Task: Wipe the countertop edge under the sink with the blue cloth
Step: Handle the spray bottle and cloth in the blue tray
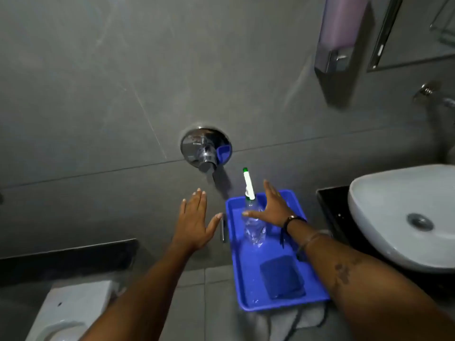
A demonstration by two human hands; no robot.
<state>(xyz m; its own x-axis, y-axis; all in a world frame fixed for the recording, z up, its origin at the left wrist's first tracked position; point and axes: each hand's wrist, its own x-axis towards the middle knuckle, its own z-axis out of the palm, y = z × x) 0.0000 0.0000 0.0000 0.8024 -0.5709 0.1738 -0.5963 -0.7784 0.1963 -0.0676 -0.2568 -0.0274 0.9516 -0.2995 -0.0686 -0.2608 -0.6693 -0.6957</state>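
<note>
Both forearms enter from the bottom edge, bare, reaching forward over a grey tiled floor. Left hand (194, 217) is flat and empty, fingers straight and close together, thumb spread to the right, held in front of the grey wall just left of the tray. Right hand (269, 207) is also empty, fingers spread apart, thumb pointing left; it hovers over the far end of the blue tray (246, 291), in front of the bottle, and whether it touches the bottle cannot be told. A dark band (293, 219) circles the right wrist. In the tray stands a clear plastic bottle (253, 230), upright and slightly tilted, with a white nozzle and green tip (247, 183) rising above the tray's far rim. Blue cloth (283, 279) lies folded in the near half of the tray, apart from both hands. A pale rag (295, 321) shows beneath the tray's near edge. To the right, a white basin (384, 217) with a metal drain (419, 221) sits on a black countertop (330, 205), its left edge just beside the tray. On the wall, a chrome valve (205, 150) is mounted above the hands; a lilac dispenser (341, 33) hangs at upper right. A white toilet (73, 308) occupies the lower left, below a dark ledge (69, 257).
</note>
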